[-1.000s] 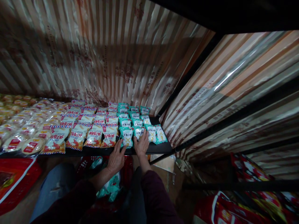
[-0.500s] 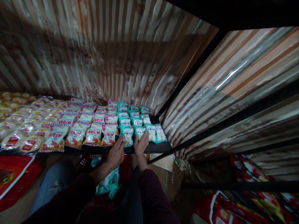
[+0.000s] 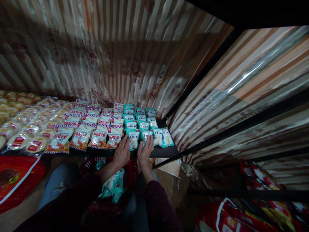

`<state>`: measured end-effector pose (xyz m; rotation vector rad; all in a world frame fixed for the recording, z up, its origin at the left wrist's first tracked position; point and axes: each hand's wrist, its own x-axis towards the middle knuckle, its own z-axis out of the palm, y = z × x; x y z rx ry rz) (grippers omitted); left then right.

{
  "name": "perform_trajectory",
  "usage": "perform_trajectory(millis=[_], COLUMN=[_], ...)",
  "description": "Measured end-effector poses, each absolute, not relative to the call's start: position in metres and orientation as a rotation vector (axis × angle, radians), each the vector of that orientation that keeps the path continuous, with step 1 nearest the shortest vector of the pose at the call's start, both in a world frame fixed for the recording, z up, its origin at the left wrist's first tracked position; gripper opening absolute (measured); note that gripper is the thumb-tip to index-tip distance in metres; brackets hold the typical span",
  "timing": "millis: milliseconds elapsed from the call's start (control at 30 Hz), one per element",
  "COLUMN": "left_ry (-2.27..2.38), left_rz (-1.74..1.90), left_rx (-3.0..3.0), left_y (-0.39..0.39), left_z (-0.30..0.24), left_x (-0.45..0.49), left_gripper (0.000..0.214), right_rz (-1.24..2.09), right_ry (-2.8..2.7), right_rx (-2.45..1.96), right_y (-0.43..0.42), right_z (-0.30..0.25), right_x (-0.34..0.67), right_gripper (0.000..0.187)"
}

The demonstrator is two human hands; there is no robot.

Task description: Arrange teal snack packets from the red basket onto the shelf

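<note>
Rows of small teal snack packets [image 3: 145, 124] lie flat at the right end of a black shelf [image 3: 166, 151]. My left hand [image 3: 122, 153] rests at the shelf's front edge, its fingers spread on the front teal packet [image 3: 133, 138]. My right hand [image 3: 145, 149] lies just beside it, fingers on the neighbouring teal packet [image 3: 146, 133]. Both hands press flat on the packets rather than gripping them. Dark maroon sleeves cover both forearms.
Left of the teal packets lie rows of red-and-white snack bags [image 3: 96, 129], then round wrapped cakes [image 3: 26, 129]. A red basket [image 3: 116, 183] with teal packets sits below my hands. Striped wrapped goods [image 3: 241, 87] wall in the right. Red bags [image 3: 241, 216] lie at lower right.
Both hands have slid slightly up onto the front teal packets and drawn closer together. The view has shifted a little, moving the shelf upward in frame.
</note>
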<state>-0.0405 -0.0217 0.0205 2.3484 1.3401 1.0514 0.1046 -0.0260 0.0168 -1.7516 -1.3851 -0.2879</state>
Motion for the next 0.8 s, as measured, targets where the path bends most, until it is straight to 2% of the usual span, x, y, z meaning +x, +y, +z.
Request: perform_trajectory(millis=[133, 467, 800], left_ry=[1.338, 1.366, 1.348], left_rz=[1.053, 0.978, 1.013], left_rx=[2.337, 2.324, 2.277], left_y=[-0.016, -0.014, -0.014], left_z=[0.022, 0.025, 0.013], left_x=[-0.037, -0.037, -0.034], left_gripper=[0.057, 0.052, 0.062], right_rz=[-0.194, -0.070, -0.058], right_ry=[-1.565, -1.568, -1.567], right_rx=[-1.600, -1.719, -1.714], right_y=[-0.039, -0.045, -0.045], right_z=[0.013, 0.002, 0.005], right_x=[0.088, 0.071, 0.072], right_gripper=[0.049, 0.052, 0.049])
